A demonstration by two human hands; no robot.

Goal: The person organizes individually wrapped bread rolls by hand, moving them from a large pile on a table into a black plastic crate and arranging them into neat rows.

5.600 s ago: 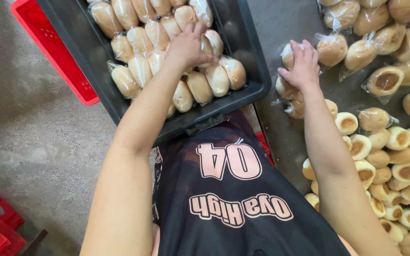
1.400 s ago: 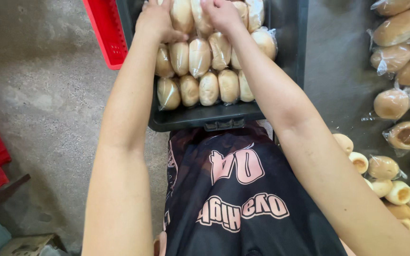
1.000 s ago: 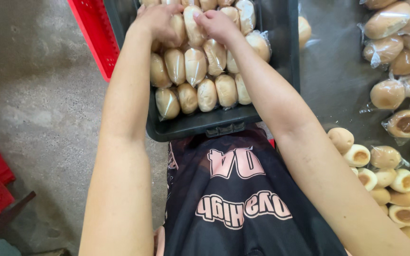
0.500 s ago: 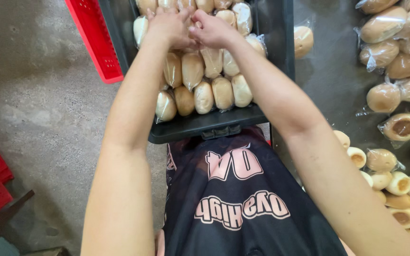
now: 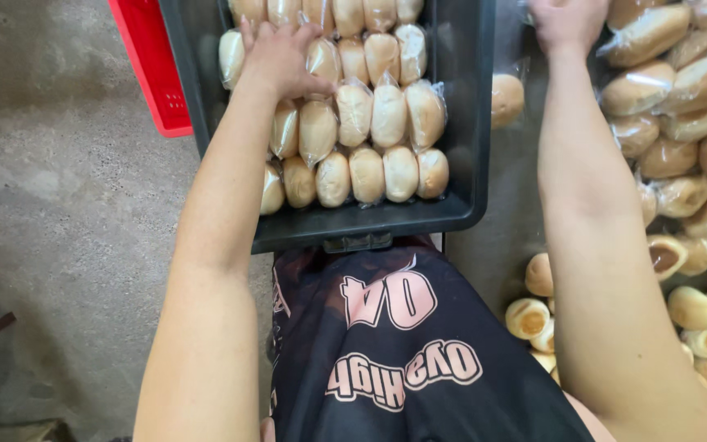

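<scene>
Right hand [image 5: 568, 23] | has been moved off the black tray [image 5: 472, 123] to wrapped buns [image 5: 673, 82] at 1 o'clock, grip cannot be told | left hand [image 5: 276, 57] is laid flat, open, on bagged rolls [image 5: 370, 115] at 11 o'clock | more buns seem wanted.

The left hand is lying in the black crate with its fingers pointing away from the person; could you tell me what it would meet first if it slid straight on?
Probably the wrapped buns in the far row, just beyond the left hand; depth is uncertain.
</scene>
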